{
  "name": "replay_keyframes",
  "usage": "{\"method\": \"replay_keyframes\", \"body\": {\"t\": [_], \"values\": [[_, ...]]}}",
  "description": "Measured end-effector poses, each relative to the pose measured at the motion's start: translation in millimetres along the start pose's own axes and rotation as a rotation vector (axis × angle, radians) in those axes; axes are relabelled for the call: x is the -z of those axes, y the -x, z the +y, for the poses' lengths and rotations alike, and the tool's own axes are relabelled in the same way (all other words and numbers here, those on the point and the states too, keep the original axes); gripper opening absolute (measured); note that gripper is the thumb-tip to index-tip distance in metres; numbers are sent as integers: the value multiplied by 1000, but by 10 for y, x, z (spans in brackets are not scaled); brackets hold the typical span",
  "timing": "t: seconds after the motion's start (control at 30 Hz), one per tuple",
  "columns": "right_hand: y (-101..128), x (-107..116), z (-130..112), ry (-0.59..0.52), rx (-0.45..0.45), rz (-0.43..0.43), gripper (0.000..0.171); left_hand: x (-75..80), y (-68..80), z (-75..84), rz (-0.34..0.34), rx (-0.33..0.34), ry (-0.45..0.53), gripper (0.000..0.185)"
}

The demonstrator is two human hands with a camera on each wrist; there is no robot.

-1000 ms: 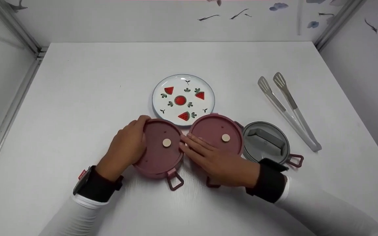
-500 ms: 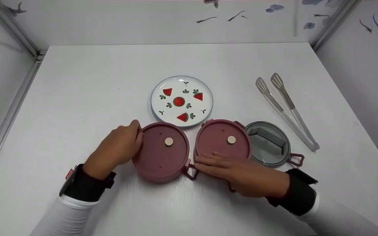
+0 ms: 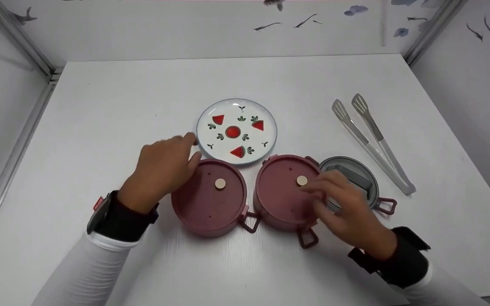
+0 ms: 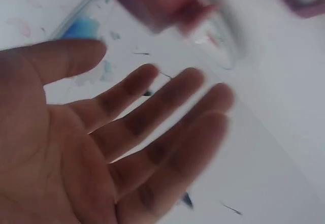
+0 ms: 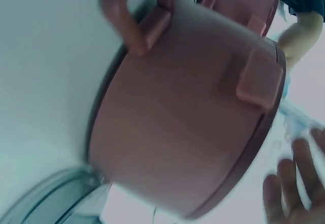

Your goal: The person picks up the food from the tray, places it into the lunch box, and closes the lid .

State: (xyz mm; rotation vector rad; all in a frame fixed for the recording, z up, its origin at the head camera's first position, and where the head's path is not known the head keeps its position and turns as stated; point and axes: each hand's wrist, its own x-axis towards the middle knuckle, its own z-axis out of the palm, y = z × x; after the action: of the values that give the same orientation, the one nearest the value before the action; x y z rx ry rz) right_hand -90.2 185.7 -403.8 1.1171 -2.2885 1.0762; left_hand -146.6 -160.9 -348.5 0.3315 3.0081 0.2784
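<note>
Dusty-pink plastic: two round lidded containers sit side by side on the white table (image 3: 100, 106), the left container (image 3: 209, 197) and right container (image 3: 285, 193) touching, loop handles toward the person.
Left hand: the left hand (image 3: 164, 168) hovers at the left container's far-left rim, beside the watermelon-print plate (image 3: 236, 129); fingers straight, spread, holding nothing.
Right hand: the right hand (image 3: 347, 208) hangs over the right container's edge and the grey lid (image 3: 362, 180), fingers loosely curled, empty; whether fingertips touch the wooden knob (image 3: 301, 180) is unclear.
Aside: steel tongs (image 3: 372, 140) lie well apart, right.
Wrist views: the left shows the bare open palm (image 4: 101, 148); the right shows the container's side wall and clasp tab (image 5: 259, 79), hidden from above.
</note>
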Motion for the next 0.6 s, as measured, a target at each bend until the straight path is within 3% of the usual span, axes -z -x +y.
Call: {"method": "replay_keyframes", "body": {"t": [0.07,0.13,0.27,0.37,0.5,0.6], "values": [[55,59,13,38,-80,68,37,104,-101,149,9,-62,35,36],[119,89,9,75,-154,77,31,182,-208,285,-26,-144,84,34],[255,61,-41,122,-287,17,23,241,-444,519,-180,-301,135,35],[352,5,-83,171,-353,-38,23,208,-620,678,-293,-390,121,36],[438,-41,-119,243,-402,-102,30,116,-801,880,-404,-441,65,37],[462,-56,-116,259,-411,-160,36,37,-888,1000,-464,-427,18,39]]}}
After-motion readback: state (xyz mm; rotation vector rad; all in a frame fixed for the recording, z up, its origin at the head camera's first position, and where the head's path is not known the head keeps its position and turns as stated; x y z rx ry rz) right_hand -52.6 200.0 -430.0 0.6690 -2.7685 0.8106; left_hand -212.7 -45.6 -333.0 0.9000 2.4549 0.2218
